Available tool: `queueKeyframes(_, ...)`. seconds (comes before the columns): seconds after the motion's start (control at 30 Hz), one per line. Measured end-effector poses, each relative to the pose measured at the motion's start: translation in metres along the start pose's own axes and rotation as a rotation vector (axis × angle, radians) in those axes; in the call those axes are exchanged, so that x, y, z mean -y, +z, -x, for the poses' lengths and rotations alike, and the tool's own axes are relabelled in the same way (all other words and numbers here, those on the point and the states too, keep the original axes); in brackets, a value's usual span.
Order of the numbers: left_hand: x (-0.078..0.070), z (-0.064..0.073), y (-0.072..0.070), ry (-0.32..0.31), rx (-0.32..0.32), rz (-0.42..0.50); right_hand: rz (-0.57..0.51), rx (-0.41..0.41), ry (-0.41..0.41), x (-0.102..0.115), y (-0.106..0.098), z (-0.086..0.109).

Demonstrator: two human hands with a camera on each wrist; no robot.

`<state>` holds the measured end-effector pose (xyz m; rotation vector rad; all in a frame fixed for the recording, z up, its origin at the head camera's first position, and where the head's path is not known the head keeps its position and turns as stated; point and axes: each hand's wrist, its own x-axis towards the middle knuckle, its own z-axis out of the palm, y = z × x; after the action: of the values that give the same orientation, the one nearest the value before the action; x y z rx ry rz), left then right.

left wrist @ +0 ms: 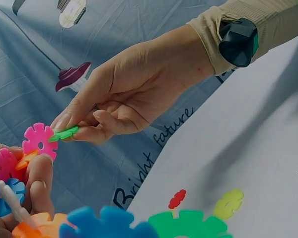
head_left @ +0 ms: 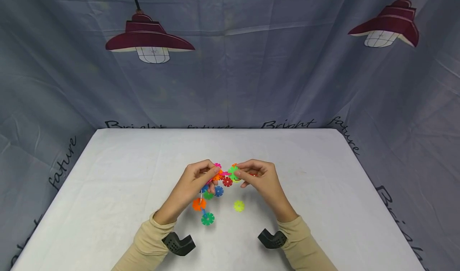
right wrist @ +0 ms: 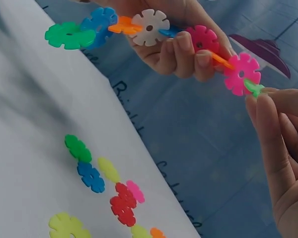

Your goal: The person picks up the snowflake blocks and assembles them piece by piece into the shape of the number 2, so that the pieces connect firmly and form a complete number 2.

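Note:
My left hand (head_left: 192, 179) grips a chain of interlocked plastic snowflake discs, its fingers curled round the middle. In the right wrist view the chain's free end has a green disc (right wrist: 68, 35), a blue disc (right wrist: 99, 24), an orange disc (right wrist: 124, 26) and a white disc (right wrist: 154, 29). At the other end a pink disc (right wrist: 242, 74) sticks out past the left fingers. My right hand (head_left: 262, 177) pinches a light-green disc (left wrist: 64, 134) between thumb and forefinger. Its edge meets the pink disc's edge; how deep the slots engage cannot be told.
Loose discs lie on the white table (head_left: 143, 155) below the hands: a yellow disc (head_left: 238, 206) nearer me, with red discs (right wrist: 123, 203), a blue disc (right wrist: 91, 177) and a green disc (right wrist: 78, 148) farther off. A patterned grey-blue curtain (head_left: 230, 83) hangs behind the table.

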<state>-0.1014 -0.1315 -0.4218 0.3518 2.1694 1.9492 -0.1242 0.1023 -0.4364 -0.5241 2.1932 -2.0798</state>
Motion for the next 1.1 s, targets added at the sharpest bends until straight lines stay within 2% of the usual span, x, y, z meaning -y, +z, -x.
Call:
queueKeyframes(0.27, -0.002, -0.001, 0.000, 0.006, -0.001, -0.015, 0.023, 0.012, -0.005, 0.001, -0.002, 0.000)
queueKeyframes(0.5, -0.002, -0.002, 0.000, -0.042, -0.032, 0.011, 0.017, 0.033, -0.014, 0.000, -0.001, 0.000)
queueKeyframes(0.63, 0.000, -0.002, 0.000, -0.037, -0.016, 0.038, 0.009, 0.074, 0.027, -0.010, -0.003, 0.004)
queueKeyframes(0.73, 0.002, -0.002, 0.000, -0.020, -0.009, 0.046, 0.019, 0.142, 0.025, -0.023, -0.007, 0.010)
queueKeyframes(0.83, 0.002, -0.002, -0.001, -0.020, -0.013, 0.050, 0.141, 0.243, 0.019, -0.038, -0.012, 0.016)
queueKeyframes(1.0, 0.002, -0.002, -0.001, -0.030, -0.013, 0.056, 0.515, 0.392, 0.043, -0.055, -0.017, 0.023)
queueKeyframes(1.1, 0.002, -0.001, -0.002, -0.031, -0.014, 0.056, 0.603, 0.429, 0.080, -0.058, -0.018, 0.025)
